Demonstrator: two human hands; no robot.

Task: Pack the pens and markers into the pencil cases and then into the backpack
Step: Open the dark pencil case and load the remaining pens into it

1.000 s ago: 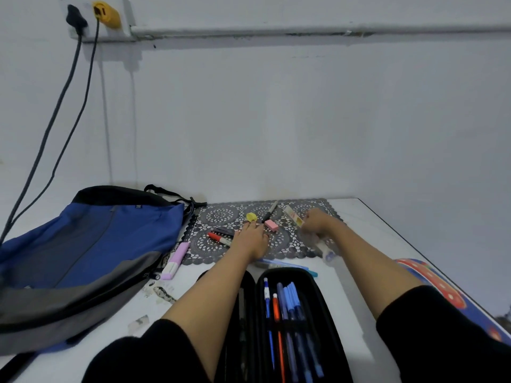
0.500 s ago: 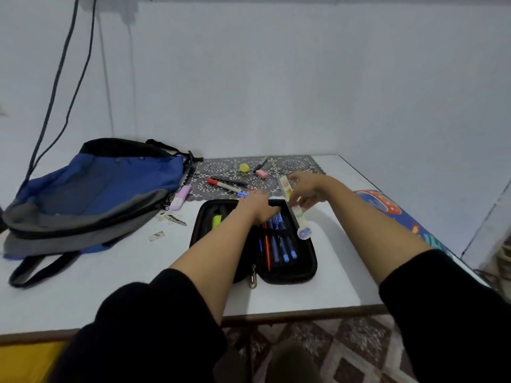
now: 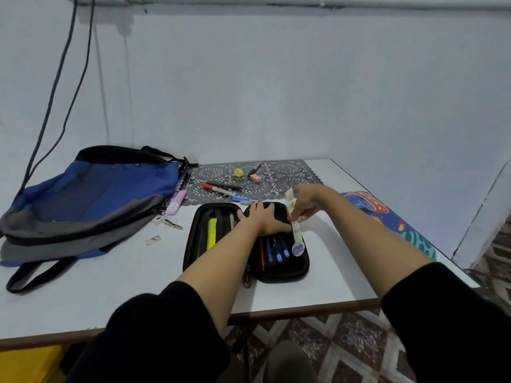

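Observation:
A black pencil case lies open on the white table, with blue pens and an orange one in its right half and a yellow highlighter in its left half. My left hand rests flat on the right half, fingers spread. My right hand pinches a long white marker with a blue end over the case's right edge. A blue and grey backpack lies at the left. Loose on the patterned mat are a red-capped pen, a black pen and another dark pen.
A purple highlighter lies by the backpack's zip. A yellow cap, a pink eraser and a blue-capped pen sit near the mat. Paper scraps lie left of the case. A colourful second case rests on the table's right edge.
Both hands came back from the mat to the open pencil case. My right hand brought the white marker down over the case's right half; my left hand settled on the pens there.

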